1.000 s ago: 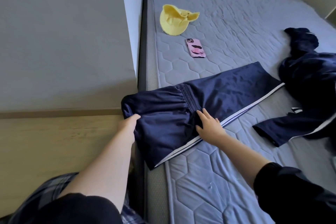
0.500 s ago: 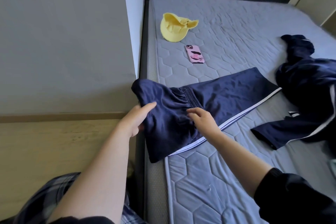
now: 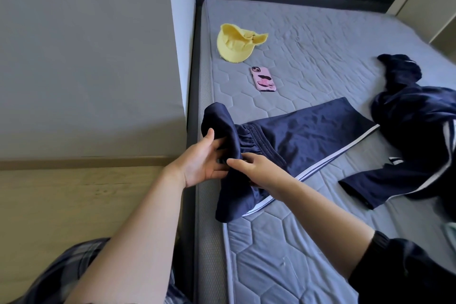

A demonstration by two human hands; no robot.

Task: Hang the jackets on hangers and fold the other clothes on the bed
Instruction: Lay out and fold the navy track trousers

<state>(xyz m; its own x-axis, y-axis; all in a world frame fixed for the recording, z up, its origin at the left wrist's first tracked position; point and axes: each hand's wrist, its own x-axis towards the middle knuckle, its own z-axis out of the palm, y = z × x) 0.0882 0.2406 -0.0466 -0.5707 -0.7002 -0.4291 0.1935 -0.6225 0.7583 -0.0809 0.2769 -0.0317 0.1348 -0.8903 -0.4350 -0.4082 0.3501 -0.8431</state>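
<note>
- Setting: a bedroom. A grey wall and a pale wood panel stand at the left. A bed (image 3: 320, 39) with a grey quilted mattress and a dark padded headboard fills the centre and right.
- Left hand (image 3: 202, 164): at the bed's left edge, palm turned up. The thumb lies on top of the raised waist end of the navy trousers (image 3: 308, 136) and the fingers are beneath the cloth, grasping it.
- Yellow cap (image 3: 234, 43): on the mattress, far side, near the left edge.
- Right hand (image 3: 259, 170): close beside the left hand, fingers curled into the trousers just below the elastic waistband, gripping the cloth.
- Pink phone (image 3: 263, 79): flat on the mattress, between cap and trousers.
- Trousers: white side stripes. The waist end is lifted and bunched, and the leg lies flat across the mattress toward the right.
- Navy jacket (image 3: 419, 131): crumpled at the bed's right side, white-striped, near the trouser hem. Contact cannot be determined.
</note>
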